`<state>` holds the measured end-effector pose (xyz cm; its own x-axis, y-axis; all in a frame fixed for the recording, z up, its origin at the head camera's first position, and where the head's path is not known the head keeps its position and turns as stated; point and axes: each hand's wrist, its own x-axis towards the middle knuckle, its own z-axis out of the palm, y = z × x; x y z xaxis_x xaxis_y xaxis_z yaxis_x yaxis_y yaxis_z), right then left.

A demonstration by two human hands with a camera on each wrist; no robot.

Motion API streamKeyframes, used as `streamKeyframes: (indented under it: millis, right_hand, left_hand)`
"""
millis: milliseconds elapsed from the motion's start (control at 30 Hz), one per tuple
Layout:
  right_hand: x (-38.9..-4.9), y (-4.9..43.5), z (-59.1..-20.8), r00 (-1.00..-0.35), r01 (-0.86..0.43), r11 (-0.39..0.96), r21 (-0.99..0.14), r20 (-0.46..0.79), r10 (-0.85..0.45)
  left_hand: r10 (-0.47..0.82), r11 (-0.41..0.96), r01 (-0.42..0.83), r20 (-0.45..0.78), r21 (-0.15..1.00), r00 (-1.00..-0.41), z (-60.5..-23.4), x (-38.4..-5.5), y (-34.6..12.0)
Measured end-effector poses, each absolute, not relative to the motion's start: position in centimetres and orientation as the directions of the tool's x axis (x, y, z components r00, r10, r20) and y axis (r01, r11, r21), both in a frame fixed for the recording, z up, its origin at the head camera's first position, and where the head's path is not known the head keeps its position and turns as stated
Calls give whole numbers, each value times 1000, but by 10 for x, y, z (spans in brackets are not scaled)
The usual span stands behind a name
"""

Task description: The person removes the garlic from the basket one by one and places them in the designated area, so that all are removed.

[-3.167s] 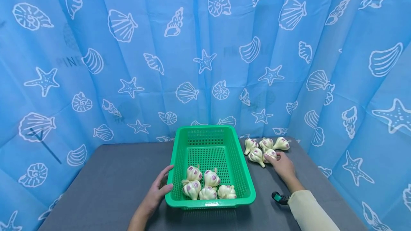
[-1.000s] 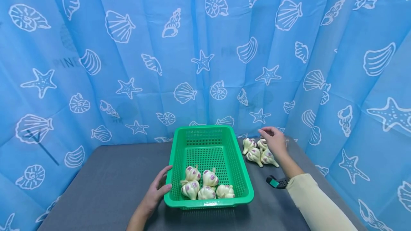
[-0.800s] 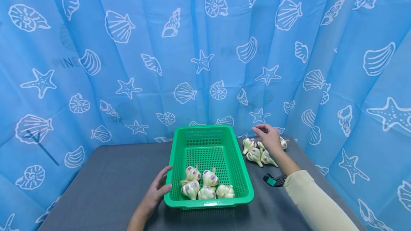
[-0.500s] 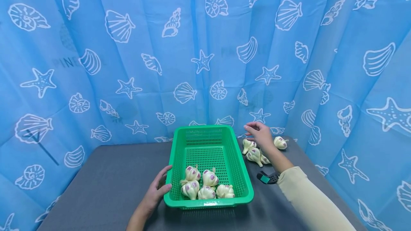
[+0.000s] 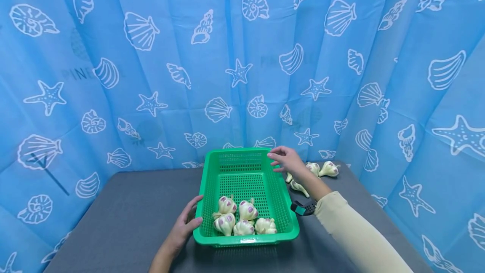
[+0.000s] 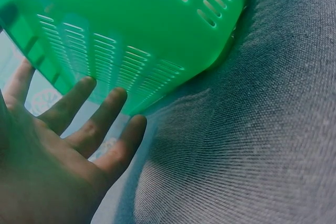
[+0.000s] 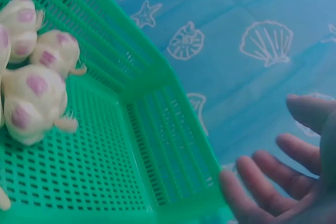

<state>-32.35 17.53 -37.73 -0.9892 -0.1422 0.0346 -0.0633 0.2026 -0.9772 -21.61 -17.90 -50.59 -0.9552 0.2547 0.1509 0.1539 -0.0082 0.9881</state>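
Observation:
A green plastic basket (image 5: 246, 240) stands mid-table with several garlic bulbs (image 5: 225, 224) gathered at its near end. My left hand (image 5: 182, 227) is at the basket's left side, thumb and fingers spread and fingertips right at the rim. From the left wrist view, that hand's fingers (image 6: 97, 127) reach loosely along the perforated wall. Held above the far right corner of the basket, my right hand (image 5: 289, 162) has relaxed fingers and carries nothing. The right wrist view shows its fingers (image 7: 265, 182) apart beside the basket rim (image 7: 197, 129).
Several more garlic bulbs (image 5: 329, 169) lie on the grey table (image 5: 132, 214) right of the basket, partly hidden by my right forearm. A black strap with a teal patch (image 5: 303, 208) is on the right wrist. A blue shell-print curtain (image 5: 227, 54) hangs behind.
My right hand was touching a garlic bulb in the right-hand pile. It has since lifted off and moved left to the basket's far corner. The left hand stays at the basket.

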Motion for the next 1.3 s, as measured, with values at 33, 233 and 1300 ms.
streamKeyframes:
  millis: [33, 233, 1300]
  right_hand:
    - [-324, 173, -377, -986, -52, 205, -977, 18, -164]
    - [-324, 159, -374, -966, 21, 240, -971, -82, -244]
    - [-328, 122, -404, -761, -6, 488, -873, -312, -568]
  left_hand:
    - [255, -8, 154, 151, 988, -955, -506, -216, -179]
    - [257, -2, 152, 148, 988, -955, -505, -216, -180]
    - [288, -7, 164, 159, 986, -944, -504, -216, -181]
